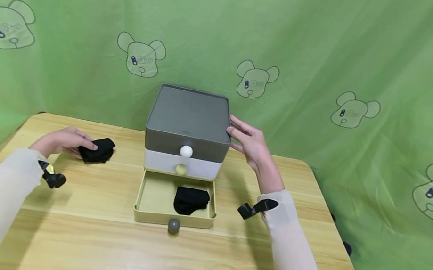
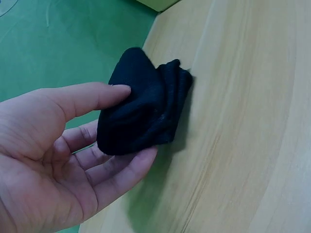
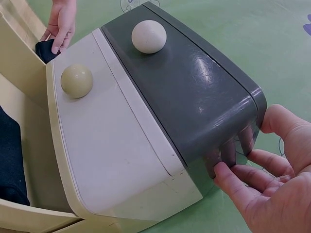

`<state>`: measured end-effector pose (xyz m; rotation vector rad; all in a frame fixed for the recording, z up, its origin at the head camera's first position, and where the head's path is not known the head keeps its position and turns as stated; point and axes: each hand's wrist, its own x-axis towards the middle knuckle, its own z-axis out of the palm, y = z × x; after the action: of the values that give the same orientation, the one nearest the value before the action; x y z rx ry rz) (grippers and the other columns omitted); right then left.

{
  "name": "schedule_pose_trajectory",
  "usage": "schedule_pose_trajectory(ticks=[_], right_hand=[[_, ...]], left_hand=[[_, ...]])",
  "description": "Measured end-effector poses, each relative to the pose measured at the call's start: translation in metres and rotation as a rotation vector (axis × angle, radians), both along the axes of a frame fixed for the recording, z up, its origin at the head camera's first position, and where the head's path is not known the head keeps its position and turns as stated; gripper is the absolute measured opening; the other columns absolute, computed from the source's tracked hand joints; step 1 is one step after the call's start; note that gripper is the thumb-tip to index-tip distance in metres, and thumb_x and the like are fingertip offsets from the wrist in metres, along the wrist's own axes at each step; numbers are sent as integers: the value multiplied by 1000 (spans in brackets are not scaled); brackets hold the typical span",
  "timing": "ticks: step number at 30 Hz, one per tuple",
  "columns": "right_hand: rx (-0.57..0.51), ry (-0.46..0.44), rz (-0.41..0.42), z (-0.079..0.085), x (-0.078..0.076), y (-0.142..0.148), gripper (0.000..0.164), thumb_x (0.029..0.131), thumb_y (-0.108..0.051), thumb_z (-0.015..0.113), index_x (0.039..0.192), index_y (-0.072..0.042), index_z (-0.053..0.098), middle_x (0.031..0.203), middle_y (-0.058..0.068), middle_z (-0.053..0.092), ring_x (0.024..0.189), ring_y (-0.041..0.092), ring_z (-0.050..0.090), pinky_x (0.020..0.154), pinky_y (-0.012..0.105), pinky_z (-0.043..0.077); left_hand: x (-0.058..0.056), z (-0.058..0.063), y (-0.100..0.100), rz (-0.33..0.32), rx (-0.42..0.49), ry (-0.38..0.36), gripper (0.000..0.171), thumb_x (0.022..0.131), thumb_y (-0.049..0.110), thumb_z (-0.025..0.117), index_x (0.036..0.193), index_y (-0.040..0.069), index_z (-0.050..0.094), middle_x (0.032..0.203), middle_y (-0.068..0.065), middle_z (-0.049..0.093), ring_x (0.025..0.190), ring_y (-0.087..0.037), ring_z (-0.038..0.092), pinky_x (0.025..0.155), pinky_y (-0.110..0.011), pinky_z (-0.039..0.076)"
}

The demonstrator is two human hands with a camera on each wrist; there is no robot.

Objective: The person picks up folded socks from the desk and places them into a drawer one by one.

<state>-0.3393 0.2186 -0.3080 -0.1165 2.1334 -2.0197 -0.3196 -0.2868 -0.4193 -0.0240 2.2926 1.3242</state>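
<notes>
At the left of the table, my left hand (image 1: 68,140) pinches a folded black sock (image 2: 141,102) between thumb and fingers, close over the wood. A small three-tier drawer box (image 1: 191,116) stands in the middle, with grey, white and cream drawers. Its bottom cream drawer (image 1: 153,216) is pulled out, and another folded black sock (image 1: 190,201) lies in the right part of it. My right hand (image 3: 286,174) steadies the grey top tier at its right side, fingertips on the side wall and thumb at the top edge, fingers loosely spread.
Round knobs mark the drawers: a white knob (image 1: 186,151), a cream knob (image 1: 180,169) and a grey knob (image 1: 173,226). The wooden table (image 1: 94,248) backs onto a green curtain (image 1: 218,20) printed with bear heads. The open drawer juts toward me.
</notes>
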Motion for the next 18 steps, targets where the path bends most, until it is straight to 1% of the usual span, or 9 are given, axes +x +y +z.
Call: schedule_pose_trajectory(ticks=[2,4,6,8,12,15,18], right_hand=[[6,-2,-2,1,0,0,56,99,-13,66,152,-19,48,163,7,40,146,27,45,114,44,47],[9,-4,-2,1,-1,1,56,99,-13,66,152,-19,48,163,7,39,146,27,45,114,43,47],[9,-2,-4,1,-3,0,56,99,-13,66,151,-20,49,163,6,39,146,27,44,114,43,47],[8,2,-3,2,-4,0,56,98,-13,67,151,-20,49,163,6,39,147,27,44,114,43,47],[13,2,-1,4,-4,-1,56,98,-14,67,151,-21,49,164,6,38,147,27,43,115,44,47],[19,-10,-4,4,-3,-1,56,99,-13,67,151,-21,49,164,6,38,147,26,43,115,43,47],[19,-17,0,3,-3,-2,56,98,-13,67,151,-21,49,164,6,38,147,26,43,115,43,47]], left_hand=[[0,1,0,6,33,-18,66,98,23,67,146,-14,40,113,-7,72,94,-8,70,89,-33,62],[0,3,-1,9,51,-25,67,98,22,68,147,-14,39,105,3,71,91,-7,70,89,-32,62],[0,7,-2,16,63,-30,68,96,21,70,147,-12,39,100,8,70,89,-6,70,88,-31,62],[-1,10,-3,19,69,-28,69,96,20,71,148,-12,39,99,8,70,88,-6,71,87,-31,62],[1,18,-5,17,83,-19,71,95,18,72,149,-12,37,102,5,71,87,-8,72,86,-31,63],[5,22,-4,6,84,-6,70,94,18,73,149,-12,39,105,2,72,86,-9,72,85,-32,63],[11,25,-1,-6,90,16,66,94,17,73,146,-11,45,106,1,73,87,-10,73,85,-32,63]])
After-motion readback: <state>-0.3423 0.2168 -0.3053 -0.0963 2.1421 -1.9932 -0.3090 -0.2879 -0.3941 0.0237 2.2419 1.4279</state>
